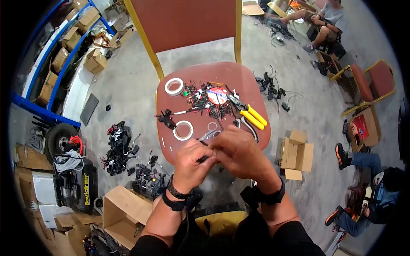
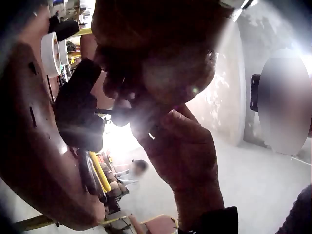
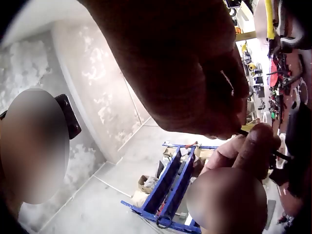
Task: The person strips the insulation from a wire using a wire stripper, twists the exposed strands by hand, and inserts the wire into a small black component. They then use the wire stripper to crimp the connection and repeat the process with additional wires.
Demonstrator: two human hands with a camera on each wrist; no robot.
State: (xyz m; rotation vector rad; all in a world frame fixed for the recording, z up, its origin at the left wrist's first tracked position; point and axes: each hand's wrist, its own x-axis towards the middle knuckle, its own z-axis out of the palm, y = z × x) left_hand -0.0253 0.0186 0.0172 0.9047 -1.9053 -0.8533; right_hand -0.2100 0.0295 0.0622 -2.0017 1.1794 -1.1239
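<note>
- The left hand is curled closed, thumb against fingers, pinching a small black piece that shows at its thumb side.
- The right hand meets it from the other side with bent fingers, its tips touching the left fingertips; whether it grips the piece too cannot be told, as the contact point is hidden.
- In the right wrist view, a thin black wire sticks out from the left fingertips. Just beside those fingers in the left wrist view is a dark blocky shape, too shadowed to identify.
- Both hands are above the near edge of a red chair seat.
- Just beyond the fingertips lie the scissors, partly covered by the right hand.
- Ahead of the left hand is a white tape roll, with another tape roll farther off and a black connector near the seat's left edge.
- Ahead of the right hand are yellow-handled pliers and a black-handled tool.
- Farther ahead, between the two hands' lines, small loose parts surround a printed disc.
- On the floor, an open carton stands right of the right hand; a heap of black cables lies left of the left hand.
</note>
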